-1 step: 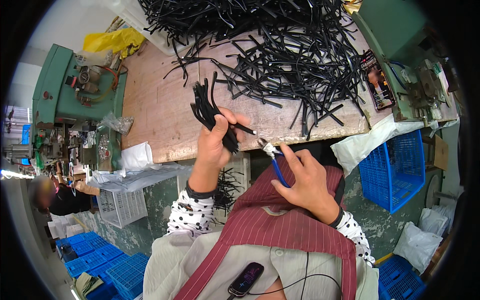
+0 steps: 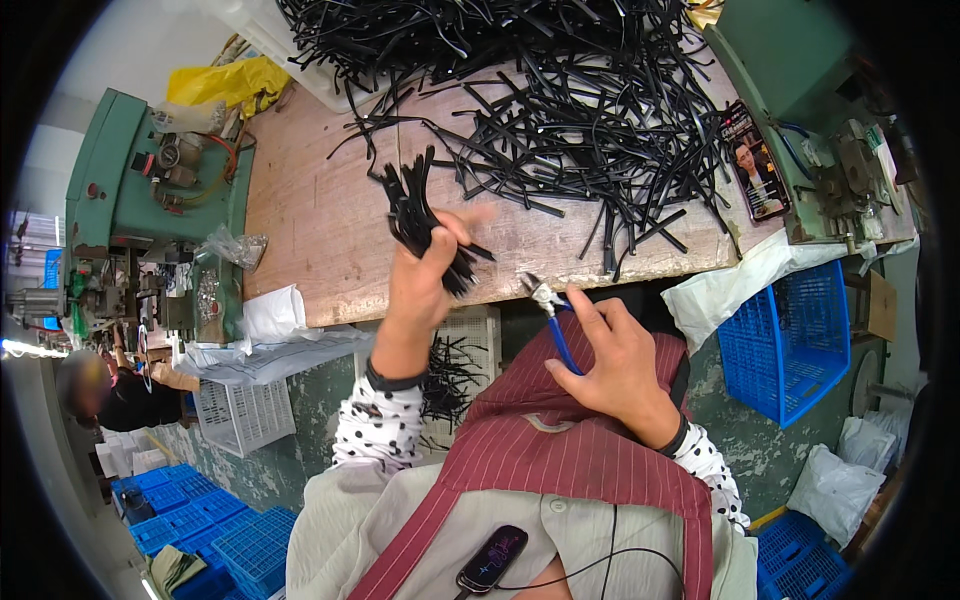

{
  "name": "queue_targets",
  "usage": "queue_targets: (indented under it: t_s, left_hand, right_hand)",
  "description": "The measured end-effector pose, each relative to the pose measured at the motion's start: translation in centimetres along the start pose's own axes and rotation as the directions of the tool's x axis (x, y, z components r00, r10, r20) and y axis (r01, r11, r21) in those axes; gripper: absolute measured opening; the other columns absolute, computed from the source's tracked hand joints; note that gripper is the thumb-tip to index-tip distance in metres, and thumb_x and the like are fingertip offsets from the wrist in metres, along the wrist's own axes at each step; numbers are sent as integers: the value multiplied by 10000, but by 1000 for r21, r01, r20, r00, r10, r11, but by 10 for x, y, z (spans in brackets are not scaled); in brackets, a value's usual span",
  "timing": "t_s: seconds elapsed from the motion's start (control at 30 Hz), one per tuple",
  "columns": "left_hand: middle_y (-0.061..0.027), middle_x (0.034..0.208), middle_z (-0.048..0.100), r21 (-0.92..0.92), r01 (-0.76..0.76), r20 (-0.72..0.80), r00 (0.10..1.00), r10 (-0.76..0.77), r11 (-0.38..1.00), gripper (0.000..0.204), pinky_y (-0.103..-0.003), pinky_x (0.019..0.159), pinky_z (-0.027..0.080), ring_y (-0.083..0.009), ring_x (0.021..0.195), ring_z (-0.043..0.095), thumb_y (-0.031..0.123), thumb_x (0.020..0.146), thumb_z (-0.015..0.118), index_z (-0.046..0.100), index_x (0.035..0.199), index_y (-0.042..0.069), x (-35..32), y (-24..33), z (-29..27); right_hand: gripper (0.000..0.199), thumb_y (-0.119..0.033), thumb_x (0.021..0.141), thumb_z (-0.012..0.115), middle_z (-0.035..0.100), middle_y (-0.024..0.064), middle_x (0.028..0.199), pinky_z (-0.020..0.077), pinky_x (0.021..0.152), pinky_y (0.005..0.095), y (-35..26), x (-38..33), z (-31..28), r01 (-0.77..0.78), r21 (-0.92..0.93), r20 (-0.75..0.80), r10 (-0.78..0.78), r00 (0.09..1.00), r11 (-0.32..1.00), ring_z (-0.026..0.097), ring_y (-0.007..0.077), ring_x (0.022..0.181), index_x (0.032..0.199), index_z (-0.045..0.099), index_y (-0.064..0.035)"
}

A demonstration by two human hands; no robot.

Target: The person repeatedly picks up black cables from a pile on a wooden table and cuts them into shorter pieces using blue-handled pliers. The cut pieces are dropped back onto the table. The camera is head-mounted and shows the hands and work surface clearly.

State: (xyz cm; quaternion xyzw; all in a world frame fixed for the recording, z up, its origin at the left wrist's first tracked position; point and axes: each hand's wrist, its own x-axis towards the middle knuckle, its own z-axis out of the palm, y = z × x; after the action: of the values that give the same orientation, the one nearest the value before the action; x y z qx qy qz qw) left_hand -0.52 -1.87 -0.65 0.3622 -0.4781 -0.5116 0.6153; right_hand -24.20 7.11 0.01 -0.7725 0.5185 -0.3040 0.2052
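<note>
My left hand (image 2: 422, 285) is closed round a bundle of thin black plastic strips (image 2: 408, 205), some bent at the end like spectacle temples. Their ends fan out above and below the fist, and one strip points right toward the pliers. The fingers of this hand are slightly blurred. In my right hand (image 2: 622, 362) are small pliers (image 2: 559, 342) with blue handles, a dark metal head and something whitish round the pivot. The pliers' jaws lie just past the table's front edge, apart from the strips. Part of the handles is hidden by the hand.
Loose black strips (image 2: 600, 150) cover the wooden table (image 2: 300, 210), heaped higher at the back by a white bin (image 2: 270, 35). Green machines (image 2: 120, 170) flank it; a phone (image 2: 755, 165) leans at the right. Below are a blue crate (image 2: 785, 345) and a white crate (image 2: 245, 412).
The strip pointing at the pliers has drawn back left, away from the jaws. The bundle's upper ends have spread and shifted slightly right. The pliers have moved slightly right.
</note>
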Motion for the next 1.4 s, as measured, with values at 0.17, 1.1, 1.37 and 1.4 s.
queue_targets:
  t_s: [0.17,1.1,1.37,1.4]
  left_hand:
    - [-73,920,680,888,-390,329,909,256,245,288,-392,716,533,-284,817,688,39,794,731,717,1076,93,97,-8,-55]
    - [-54,797,573,-449,76,-38,994,-104,891,128,-333,688,493,-132,618,503,135,1019,587,544,1123,75,-31,-8,21]
    - [-43,799,561,-171,-159,-100,985,143,972,105,-337,709,461,-132,641,496,128,1028,570,528,1118,95,-39,-4,34]
    - [-49,804,564,-110,-195,-110,977,183,975,106,-333,708,462,-133,647,500,119,1026,574,526,1115,89,-40,-3,37]
  right_hand:
    - [888,-289,619,869,552,97,916,508,650,366,3,-1,-4,-1,38,-28,2,1000,999,587,261,770,1424,537,-111]
    - [912,-320,639,868,554,118,961,522,688,373,-12,1,-4,22,132,90,-34,995,991,609,275,800,1445,509,-89]
    - [927,-304,633,864,567,126,930,511,727,378,-13,-1,-3,-41,249,144,5,990,968,595,281,811,1450,507,-51]
    - [926,-308,638,863,567,127,930,513,732,382,-13,-1,-3,-51,254,153,12,988,966,597,283,816,1452,505,-50]
